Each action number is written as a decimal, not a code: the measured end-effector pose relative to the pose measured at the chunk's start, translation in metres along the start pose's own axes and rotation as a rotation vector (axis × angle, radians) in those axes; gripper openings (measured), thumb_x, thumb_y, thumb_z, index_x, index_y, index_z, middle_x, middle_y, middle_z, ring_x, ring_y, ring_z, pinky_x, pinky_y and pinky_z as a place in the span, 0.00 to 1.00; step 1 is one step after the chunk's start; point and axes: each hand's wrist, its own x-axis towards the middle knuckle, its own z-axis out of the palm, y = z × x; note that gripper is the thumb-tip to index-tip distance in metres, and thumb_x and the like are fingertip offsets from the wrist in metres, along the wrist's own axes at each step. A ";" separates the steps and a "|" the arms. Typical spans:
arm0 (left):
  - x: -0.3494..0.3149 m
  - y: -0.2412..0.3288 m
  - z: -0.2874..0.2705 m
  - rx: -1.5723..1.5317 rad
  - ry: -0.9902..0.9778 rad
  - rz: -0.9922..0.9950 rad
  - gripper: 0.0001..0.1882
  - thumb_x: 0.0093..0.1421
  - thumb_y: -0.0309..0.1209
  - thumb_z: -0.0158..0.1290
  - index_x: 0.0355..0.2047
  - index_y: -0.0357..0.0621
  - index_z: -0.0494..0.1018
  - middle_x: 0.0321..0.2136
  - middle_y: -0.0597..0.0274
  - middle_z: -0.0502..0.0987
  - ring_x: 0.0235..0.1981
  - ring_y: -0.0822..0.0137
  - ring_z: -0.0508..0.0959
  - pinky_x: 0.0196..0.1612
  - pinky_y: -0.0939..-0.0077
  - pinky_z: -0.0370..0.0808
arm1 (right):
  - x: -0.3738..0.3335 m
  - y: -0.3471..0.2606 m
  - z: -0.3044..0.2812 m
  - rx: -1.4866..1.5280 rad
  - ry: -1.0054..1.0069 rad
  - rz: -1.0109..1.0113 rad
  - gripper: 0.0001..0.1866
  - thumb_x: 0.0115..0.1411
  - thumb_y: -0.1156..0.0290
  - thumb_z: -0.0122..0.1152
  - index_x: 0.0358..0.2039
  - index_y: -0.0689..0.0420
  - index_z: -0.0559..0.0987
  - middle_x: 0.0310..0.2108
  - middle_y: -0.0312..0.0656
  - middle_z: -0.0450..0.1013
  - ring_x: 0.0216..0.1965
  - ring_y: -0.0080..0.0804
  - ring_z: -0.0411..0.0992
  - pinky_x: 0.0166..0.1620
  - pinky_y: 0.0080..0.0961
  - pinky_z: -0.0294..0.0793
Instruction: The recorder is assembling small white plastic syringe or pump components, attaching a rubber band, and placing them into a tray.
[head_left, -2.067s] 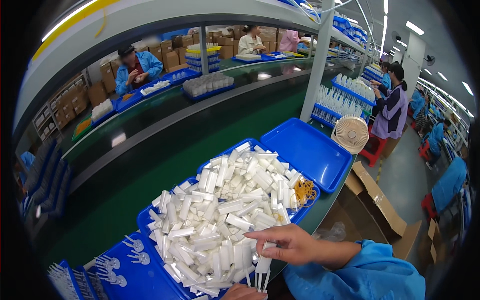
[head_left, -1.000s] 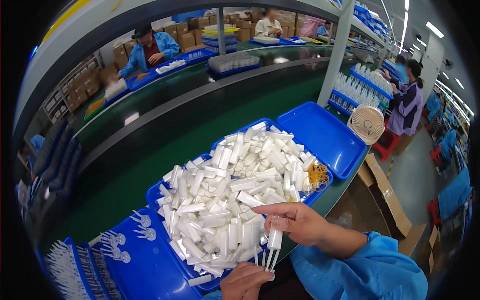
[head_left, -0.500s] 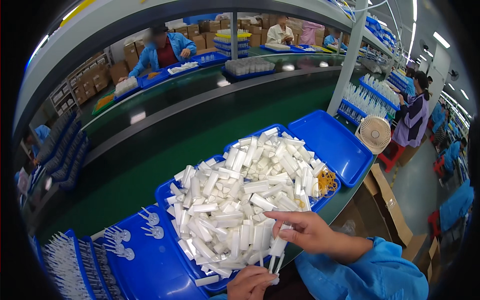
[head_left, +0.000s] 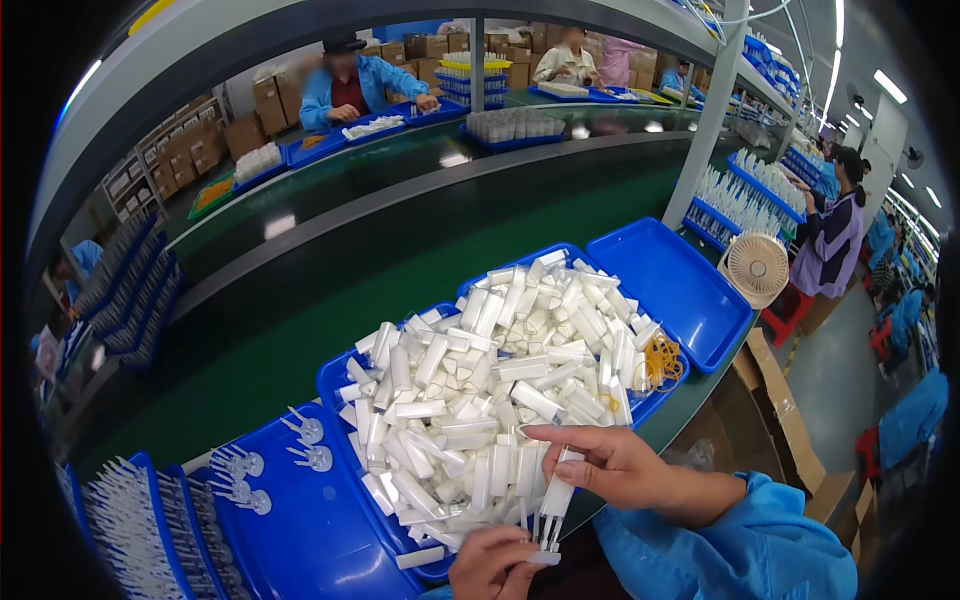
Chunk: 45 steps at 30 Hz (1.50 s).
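My right hand (head_left: pixel 625 470) is closed, thumb and fingers gripping a white oblong block (head_left: pixel 562 480) in clear film. Just below it, my left hand (head_left: pixel 493 562) pinches the flat white base of a pronged plastic piece (head_left: pixel 547 533), whose thin prongs point up at the block's lower end. Whether the prong tips are inside the film, I cannot tell. Beyond both hands lies a heap of similar white wrapped blocks (head_left: pixel 470 400), piled over blue trays. Orange rubber bands (head_left: pixel 661 362) rest at the heap's right edge.
Left of the heap, a blue tray (head_left: pixel 320 520) carries several clear pronged pieces (head_left: pixel 240 480); trays full of them (head_left: pixel 125 515) stand farther left. At right are a bare blue tray (head_left: pixel 670 290), a small fan (head_left: pixel 755 268) and a cardboard box (head_left: pixel 785 420). A green conveyor (head_left: pixel 300 350) runs behind.
My left hand has turned slightly, and more of the pronged piece's base shows beneath the block. The view has shifted a little. Across the conveyor, a person's arms have moved right.
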 end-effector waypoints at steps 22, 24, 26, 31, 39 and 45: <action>-0.009 -0.005 0.002 -0.125 0.188 -0.037 0.13 0.46 0.17 0.57 0.31 0.40 0.68 0.41 0.49 0.70 0.52 0.53 0.64 0.52 0.63 0.61 | 0.118 0.005 -0.048 -1.569 -0.228 -0.310 0.19 0.47 0.75 0.54 0.43 0.59 0.73 0.33 0.43 0.73 0.38 0.38 0.71 0.35 0.31 0.74; -0.009 -0.008 0.002 -0.129 0.208 -0.028 0.12 0.44 0.20 0.60 0.29 0.41 0.70 0.34 0.51 0.74 0.49 0.53 0.68 0.52 0.61 0.61 | 0.121 0.000 -0.049 -1.614 -0.207 -0.296 0.20 0.47 0.75 0.54 0.44 0.59 0.72 0.32 0.44 0.73 0.35 0.39 0.72 0.34 0.32 0.74; -0.009 -0.018 -0.001 -0.099 0.213 -0.022 0.13 0.41 0.24 0.64 0.25 0.42 0.70 0.24 0.55 0.78 0.45 0.51 0.72 0.52 0.54 0.61 | 0.120 -0.010 -0.050 -1.618 -0.165 -0.267 0.24 0.47 0.74 0.56 0.48 0.57 0.70 0.31 0.44 0.72 0.33 0.41 0.73 0.33 0.34 0.73; 0.000 0.006 -0.005 0.038 0.118 -0.028 0.09 0.43 0.24 0.61 0.28 0.40 0.76 0.26 0.55 0.76 0.37 0.57 0.72 0.48 0.64 0.62 | 0.077 -0.024 -0.040 -0.555 0.149 -0.248 0.27 0.50 0.77 0.55 0.52 0.56 0.61 0.26 0.37 0.69 0.25 0.24 0.69 0.27 0.20 0.69; 0.011 0.008 0.005 0.142 -0.108 0.077 0.03 0.47 0.27 0.57 0.25 0.45 0.77 0.23 0.62 0.77 0.27 0.65 0.76 0.47 0.60 0.61 | 0.026 -0.008 -0.020 0.603 0.030 0.117 0.26 0.52 0.79 0.52 0.52 0.54 0.59 0.34 0.34 0.65 0.26 0.14 0.64 0.25 0.11 0.65; 0.011 0.004 0.010 0.112 -0.096 0.111 0.02 0.49 0.27 0.56 0.24 0.45 0.77 0.23 0.63 0.77 0.26 0.66 0.76 0.48 0.58 0.60 | 0.021 -0.001 -0.022 0.688 -0.158 0.116 0.25 0.55 0.75 0.55 0.54 0.57 0.61 0.37 0.35 0.65 0.34 0.17 0.68 0.33 0.13 0.69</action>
